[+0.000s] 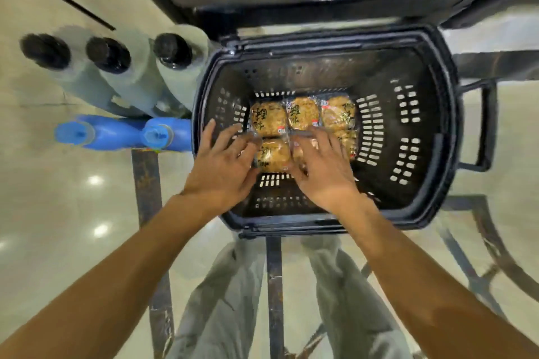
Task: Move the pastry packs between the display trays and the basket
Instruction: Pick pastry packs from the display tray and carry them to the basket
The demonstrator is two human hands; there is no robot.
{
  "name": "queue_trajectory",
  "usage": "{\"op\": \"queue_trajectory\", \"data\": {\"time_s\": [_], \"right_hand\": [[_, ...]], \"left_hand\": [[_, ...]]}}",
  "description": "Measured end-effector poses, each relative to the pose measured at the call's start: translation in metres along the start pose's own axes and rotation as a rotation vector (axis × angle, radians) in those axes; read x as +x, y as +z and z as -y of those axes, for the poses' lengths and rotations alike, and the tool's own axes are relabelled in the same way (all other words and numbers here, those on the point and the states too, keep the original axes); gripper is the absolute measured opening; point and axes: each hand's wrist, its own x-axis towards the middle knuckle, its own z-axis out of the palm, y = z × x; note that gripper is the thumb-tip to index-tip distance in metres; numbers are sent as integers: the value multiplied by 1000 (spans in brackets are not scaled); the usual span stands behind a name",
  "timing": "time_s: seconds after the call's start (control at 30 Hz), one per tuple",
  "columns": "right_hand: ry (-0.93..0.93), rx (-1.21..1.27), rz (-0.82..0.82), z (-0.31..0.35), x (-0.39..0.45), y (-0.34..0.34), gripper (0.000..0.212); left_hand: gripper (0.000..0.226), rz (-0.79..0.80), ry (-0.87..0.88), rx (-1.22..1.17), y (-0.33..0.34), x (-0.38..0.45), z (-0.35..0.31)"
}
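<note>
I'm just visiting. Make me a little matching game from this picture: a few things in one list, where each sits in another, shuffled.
Things:
1. pastry packs
2. blue bottles
3. grey rolls
4. left hand

Places:
A. lying left of the basket, nearest the person
B. reaching over the basket's left rim
C. on the basket floor
D. left of the basket, beyond the bottles

Pairs: 1-C, 2-A, 3-D, 4-B

Head camera, looking steeply down from above.

The one wide-angle view sits on my head and faces down past my forearms into the black basket (437,114), close enough that it fills the middle of the frame. My trouser legs and the glossy floor (58,213) show below, bent at the edges.
</note>
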Motion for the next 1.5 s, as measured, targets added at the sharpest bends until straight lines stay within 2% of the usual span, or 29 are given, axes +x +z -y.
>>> {"op": "queue_trajectory", "data": {"time_s": [0.17, 0.3, 0.4, 0.57, 0.7, 0.9, 1.0, 1.13, 1.33, 1.5], "right_hand": [[215, 84, -336, -17, -118, -213, 55], [207, 149, -572, -39, -228, -339, 59], [162, 168, -665, -77, -315, -400, 58], [182, 24, -746, -166, -453, -484, 56], [217, -9, -832, -216, -515, -533, 52], [175, -77, -806, -265, -496, -589, 65], [163, -119, -764, -294, -470, -614, 59], [151, -149, -756, -332, -418, -663, 55], [94, -153, -736, -364, -326, -751, 62], [7, -127, -718, -388, -254, -811, 53]], "left_hand": [[53, -193, 155, -54, -171, -22, -113], [58, -377, 256, -89, -288, -37, -217], [59, -491, 325, -105, -346, -49, -308], [59, -611, 376, -170, -412, -58, -454], [57, -681, 403, -183, -447, -54, -529], [57, -773, 340, -133, -499, -3, -566], [62, -792, 298, -113, -514, 36, -572], [61, -820, 283, -150, -538, 105, -579], [60, -848, 213, -257, -601, 206, -584], [54, -883, 139, -257, -633, 271, -574]]}}
